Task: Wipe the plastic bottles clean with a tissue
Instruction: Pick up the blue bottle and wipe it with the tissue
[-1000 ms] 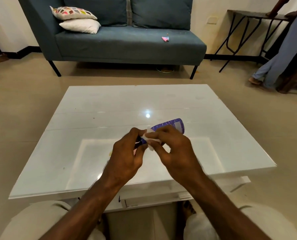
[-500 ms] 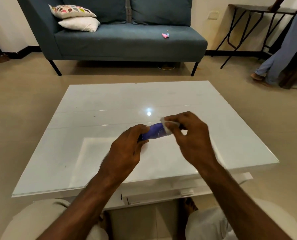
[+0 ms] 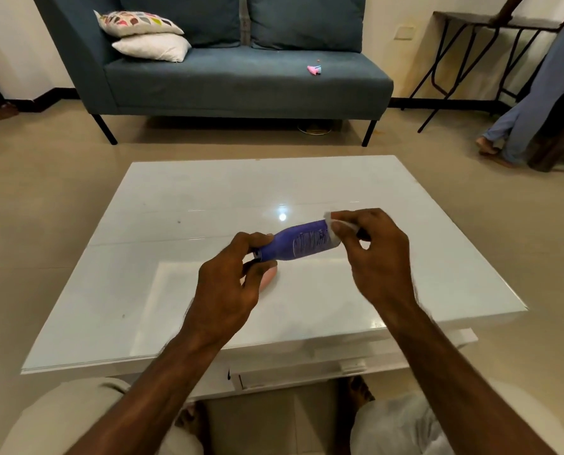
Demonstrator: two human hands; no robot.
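A small purple plastic bottle (image 3: 302, 243) with white print lies nearly level in the air above the white table (image 3: 208, 205). My left hand (image 3: 233, 280) grips its cap end, which the fingers hide. My right hand (image 3: 374, 254) pinches a small white tissue (image 3: 335, 224) against the bottle's base end on the right. A pinkish object (image 3: 269, 278) shows just under my left fingers on the table; most of it is hidden.
A blue sofa (image 3: 241, 77) with two cushions (image 3: 149, 34) and a small pink item (image 3: 314, 69) stands beyond the table. A person's legs (image 3: 530, 103) and a dark-legged side table (image 3: 471, 37) are at the far right. My knees sit below the table's near edge.
My right hand has slid the tissue along the bottle from the cap end near my left hand out to the base end on the right. The left hand keeps its hold.
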